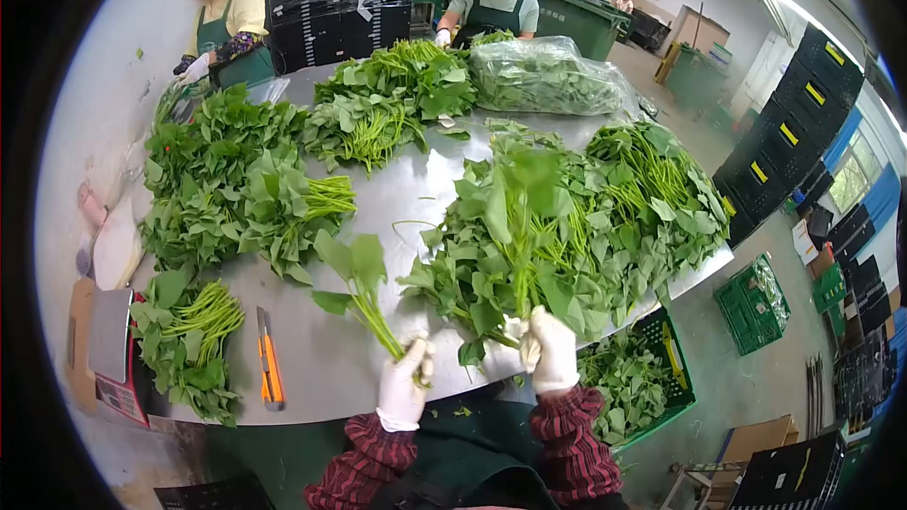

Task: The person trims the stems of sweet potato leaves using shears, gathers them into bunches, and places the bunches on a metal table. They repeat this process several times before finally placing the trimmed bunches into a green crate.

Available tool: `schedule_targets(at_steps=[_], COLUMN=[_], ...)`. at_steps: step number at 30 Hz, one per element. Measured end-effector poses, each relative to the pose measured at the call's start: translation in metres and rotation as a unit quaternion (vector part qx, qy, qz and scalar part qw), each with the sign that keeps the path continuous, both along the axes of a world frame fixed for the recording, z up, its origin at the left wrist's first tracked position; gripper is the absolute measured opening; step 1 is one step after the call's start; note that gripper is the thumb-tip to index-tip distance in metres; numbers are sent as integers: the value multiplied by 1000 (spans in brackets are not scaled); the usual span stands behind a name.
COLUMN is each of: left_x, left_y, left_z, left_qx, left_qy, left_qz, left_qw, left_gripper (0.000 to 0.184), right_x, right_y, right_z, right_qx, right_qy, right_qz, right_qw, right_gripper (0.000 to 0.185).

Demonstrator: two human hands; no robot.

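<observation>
the tops of the stems in the right hand (552, 351) are blurred, and their leaves run into the green of the large pile (652, 189) behind, so where this leafy bunch (522, 236) ends is hard to tell. the fingers of that white-gloved hand are curled and pressed together around its lower stems, with the leaves rising beyond the fingertips; how many stems they pinch i cannot tell.

the left hand (403, 387), gloved too, has its fingers closed around the lower ends of a smaller sprig (362, 283). its stems slant up and to the left out of the grip, the leaves lying beyond the fingers over the metal table (321, 349). the glove hides part of the stems. the two hands are apart, near the table's front edge.

the green crate (694, 397) is partly covered by the table, its leaves showing beside the right sleeve (574, 434). an orange utility knife (270, 368) lies to the left of the left hand, near a small bundle (203, 321) that partly covers the scale (123, 395). across the table, a co-worker (496, 9) is half hidden behind greens and a filled plastic bag (548, 80); another person (227, 19) stands at the far left corner.
</observation>
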State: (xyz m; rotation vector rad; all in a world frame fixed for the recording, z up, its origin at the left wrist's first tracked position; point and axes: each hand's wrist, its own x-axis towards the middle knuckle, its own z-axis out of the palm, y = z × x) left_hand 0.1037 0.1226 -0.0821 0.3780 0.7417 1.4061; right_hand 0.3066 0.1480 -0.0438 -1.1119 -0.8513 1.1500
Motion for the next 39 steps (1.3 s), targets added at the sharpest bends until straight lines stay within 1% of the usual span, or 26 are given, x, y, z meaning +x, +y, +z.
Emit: schedule_targets(at_steps=[1,3,5,6,7,9,10,12,13,15,17,19,21,24,26,27,29,31,32,33,34,35,36,37,38,39], left_x=[5,18,27,32,35,31,26,19,20,24,32,35,34,38,40,41,40,39,39,41,42,35,27,17,6,0], left_y=[0,0,2,2,1,0,-1,-1,-2,-9,-11,-11,-12,-15,-17,-18,-17,-17,-16,-16,-16,-10,-1,8,13,15], left_z=[3,9,10,19,26,22,25,25,26,34,35,26,25,25,24,22,12,3,2,2,2,5,5,5,9,16], left_qx=[-9,-15,7,-28,-65,-46,-35,-8,-10,-4,-8,6,2,-24,-37,-50,-46,-39,-39,-57,-76,-68,-51,-32,-29,-14], left_qy=[20,27,24,-3,-30,-3,30,87,88,159,171,157,160,18,-5,-30,-32,-32,-31,-52,-74,-47,-46,-44,-67,-54], left_qz=[-9,-27,-66,-71,-77,-80,-99,-134,-134,-153,-143,-143,-142,-151,-133,-113,-112,-125,-124,-123,-121,-99,-64,-28,-21,-3], left_qw=[1000,999,997,997,994,996,994,987,987,975,975,977,977,988,990,992,992,991,991,989,987,992,996,998,997,998], left_gripper=[14,16,19,18,17,14,13,12,12,13,10,9,10,16,17,19,21,23,23,23,23,24,24,24,22,21], right_x=[-4,-15,-30,-35,-35,-26,-27,-27,-24,-25,-31,-35,-38,-46,-47,-47,-47,-39,-35,-34,-38,-36,-26,-25,-7,7], right_y=[-4,-18,-30,-29,-30,-32,-30,-28,-25,-17,-15,-16,-21,-27,-31,-33,-36,-45,-51,-54,-64,-75,-85,-86,-92,-92], right_z=[3,4,-3,-11,-15,-3,3,10,5,4,16,17,8,4,-1,-1,0,-11,-14,-16,1,15,-19,-24,-16,22], right_qx=[-48,-69,-95,-112,-95,-194,-194,-195,-131,-94,-107,-118,-102,-86,-66,-67,-93,-103,-41,22,-11,41,-29,-95,-45,4], right_qy=[23,102,148,136,65,-17,-17,-171,-101,-119,-89,-59,-12,7,22,21,-24,-2,-130,-255,-197,-339,-13,314,225,133], right_qz=[58,151,148,153,192,274,274,171,164,182,198,215,175,128,90,90,99,122,120,115,125,129,155,165,74,-18], right_qw=[997,981,973,973,975,942,942,951,973,971,970,968,979,988,993,993,990,987,983,960,972,931,987,930,970,991], right_gripper=[31,28,26,24,25,27,27,28,28,26,24,22,15,14,13,13,11,11,11,12,13,14,21,28,30,33])
